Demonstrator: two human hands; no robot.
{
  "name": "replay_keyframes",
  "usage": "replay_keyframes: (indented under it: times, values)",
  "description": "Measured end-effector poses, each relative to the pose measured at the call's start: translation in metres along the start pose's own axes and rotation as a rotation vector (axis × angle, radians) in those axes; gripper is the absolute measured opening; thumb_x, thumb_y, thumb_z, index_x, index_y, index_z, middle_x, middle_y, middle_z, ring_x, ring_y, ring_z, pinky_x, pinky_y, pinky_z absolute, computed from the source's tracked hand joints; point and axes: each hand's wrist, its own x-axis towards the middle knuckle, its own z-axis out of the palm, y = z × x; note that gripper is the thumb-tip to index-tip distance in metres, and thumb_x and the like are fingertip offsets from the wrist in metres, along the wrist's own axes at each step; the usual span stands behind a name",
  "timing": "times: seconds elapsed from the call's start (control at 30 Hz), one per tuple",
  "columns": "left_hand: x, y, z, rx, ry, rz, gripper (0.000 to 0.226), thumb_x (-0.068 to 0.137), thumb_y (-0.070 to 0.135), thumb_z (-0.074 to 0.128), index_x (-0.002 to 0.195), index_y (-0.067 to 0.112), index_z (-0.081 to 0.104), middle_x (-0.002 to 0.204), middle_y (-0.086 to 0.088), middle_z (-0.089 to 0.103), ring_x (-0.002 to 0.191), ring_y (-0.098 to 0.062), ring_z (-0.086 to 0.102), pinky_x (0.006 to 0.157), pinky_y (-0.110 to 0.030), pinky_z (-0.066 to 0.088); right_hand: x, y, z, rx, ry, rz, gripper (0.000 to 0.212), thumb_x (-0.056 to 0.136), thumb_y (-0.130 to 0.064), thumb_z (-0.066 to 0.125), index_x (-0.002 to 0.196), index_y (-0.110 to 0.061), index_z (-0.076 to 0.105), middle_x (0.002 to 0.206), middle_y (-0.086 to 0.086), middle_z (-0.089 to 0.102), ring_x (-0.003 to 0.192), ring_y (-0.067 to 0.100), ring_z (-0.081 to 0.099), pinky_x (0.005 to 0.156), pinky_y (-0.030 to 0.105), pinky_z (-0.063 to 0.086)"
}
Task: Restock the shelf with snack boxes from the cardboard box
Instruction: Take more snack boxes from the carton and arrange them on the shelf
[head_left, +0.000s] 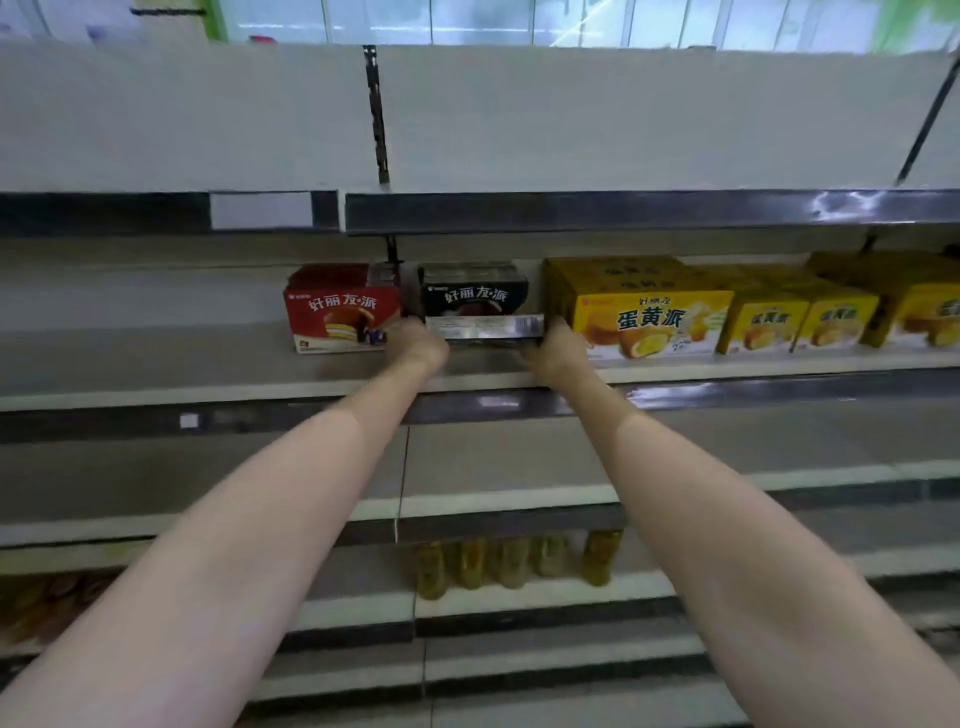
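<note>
Shelving: a grey multi-tier store shelf (208, 374) fills the view; both bare forearms reach in to the second tier from the top.
Yellow boxes: a row of yellow snack boxes (649, 322) stands on that tier, right of the hands, running off toward the right edge.
Red box: a red snack box (337, 319) stands on the same tier, just left of the left hand.
Black box: a black snack box (478, 301) sits between the red and yellow boxes, tipped so that its pale printed underside faces the camera; its near edge looks raised off the shelf board.
Left hand: the left hand (418, 345) is at the black box's left end, fingers curled round it, the fingertips hidden behind the box.
Right hand: the right hand (558, 353) holds the black box's right end, squeezed between it and the first yellow box; its fingers curl out of sight.
Bottles: a cluster of amber bottles (514, 564) stands two tiers lower, beneath the hands.
Blurred goods: orange packets (47, 597) at lower left, too blurred to identify.
</note>
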Motion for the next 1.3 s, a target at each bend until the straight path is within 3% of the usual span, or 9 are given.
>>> replay_keyframes:
  times: [0.17, 0.4, 0.6, 0.77, 0.93, 1.1, 1.17, 1.3]
  values:
    - [-0.026, -0.010, -0.007, -0.149, -0.067, 0.051, 0.049, 0.088, 0.022, 0.072, 0.130, 0.004, 0.054, 0.132, -0.012, 0.060, 0.119, -0.031, 0.058, 0.098, -0.036, 0.047, -0.038, -0.008, -0.009, 0.021, -0.004, 0.009, 0.046, 0.093, -0.021, 0.061, 0.134, -0.003, 0.049, 0.131, 0.017, 0.059, 0.123, 0.035, 0.053, 0.094, 0.035, 0.043]
    - [-0.028, -0.010, -0.023, -0.146, -0.053, 0.086, 0.032, 0.091, 0.014, 0.064, 0.123, 0.007, 0.063, 0.122, -0.013, 0.066, 0.110, -0.031, 0.063, 0.092, -0.035, 0.050, -0.037, -0.017, -0.014, 0.134, 0.025, 0.023, 0.040, 0.094, -0.016, 0.062, 0.131, -0.009, 0.049, 0.127, 0.013, 0.061, 0.120, 0.033, 0.056, 0.090, 0.035, 0.043]
    - [-0.008, -0.003, -0.020, -0.095, -0.060, 0.084, 0.042, 0.089, 0.017, 0.068, 0.129, 0.011, 0.058, 0.123, -0.014, 0.066, 0.112, -0.031, 0.063, 0.096, -0.036, 0.050, -0.001, -0.008, -0.007, 0.146, -0.037, -0.047, 0.068, 0.088, -0.018, 0.069, 0.145, -0.014, 0.032, 0.134, 0.013, 0.059, 0.124, 0.036, 0.055, 0.100, 0.039, 0.043]
    - [0.019, 0.004, -0.002, -0.063, -0.079, 0.087, 0.038, 0.087, 0.023, 0.065, 0.124, 0.015, 0.060, 0.120, -0.010, 0.066, 0.105, -0.031, 0.063, 0.081, -0.031, 0.049, 0.036, -0.006, 0.002, 0.150, -0.056, -0.060, 0.066, 0.088, -0.010, 0.066, 0.145, -0.015, 0.034, 0.129, 0.014, 0.061, 0.116, 0.035, 0.059, 0.084, 0.029, 0.042]
    - [0.035, 0.013, 0.014, -0.082, -0.019, 0.034, 0.037, 0.088, 0.020, 0.067, 0.122, 0.008, 0.065, 0.121, -0.016, 0.068, 0.110, -0.031, 0.064, 0.084, -0.032, 0.048, 0.062, -0.006, 0.010, 0.138, -0.083, -0.080, 0.070, 0.088, -0.016, 0.071, 0.147, -0.014, 0.034, 0.135, 0.011, 0.058, 0.123, 0.032, 0.055, 0.095, 0.030, 0.042]
    - [0.031, 0.014, 0.018, -0.089, 0.085, 0.001, 0.052, 0.083, 0.015, 0.074, 0.130, 0.003, 0.054, 0.129, -0.018, 0.062, 0.119, -0.034, 0.059, 0.095, -0.037, 0.050, 0.061, -0.002, 0.014, 0.149, -0.041, -0.039, 0.072, 0.093, -0.021, 0.064, 0.151, -0.011, 0.023, 0.137, 0.019, 0.055, 0.123, 0.039, 0.055, 0.096, 0.037, 0.044]
    - [0.024, 0.015, 0.015, -0.059, 0.063, 0.019, 0.045, 0.086, 0.014, 0.070, 0.127, 0.002, 0.057, 0.125, -0.018, 0.063, 0.116, -0.034, 0.060, 0.092, -0.036, 0.051, 0.053, -0.005, 0.012, 0.155, -0.027, -0.011, 0.073, 0.093, -0.021, 0.064, 0.151, -0.009, 0.022, 0.137, 0.020, 0.055, 0.123, 0.039, 0.055, 0.096, 0.039, 0.045]
    - [0.006, 0.010, 0.010, -0.078, -0.042, 0.061, 0.024, 0.090, 0.008, 0.062, 0.114, 0.005, 0.065, 0.116, -0.016, 0.065, 0.110, -0.032, 0.061, 0.091, -0.033, 0.050, 0.026, -0.002, 0.009, 0.096, 0.002, -0.084, 0.059, 0.091, -0.017, 0.065, 0.142, -0.004, 0.038, 0.128, 0.022, 0.061, 0.117, 0.041, 0.057, 0.092, 0.039, 0.046]
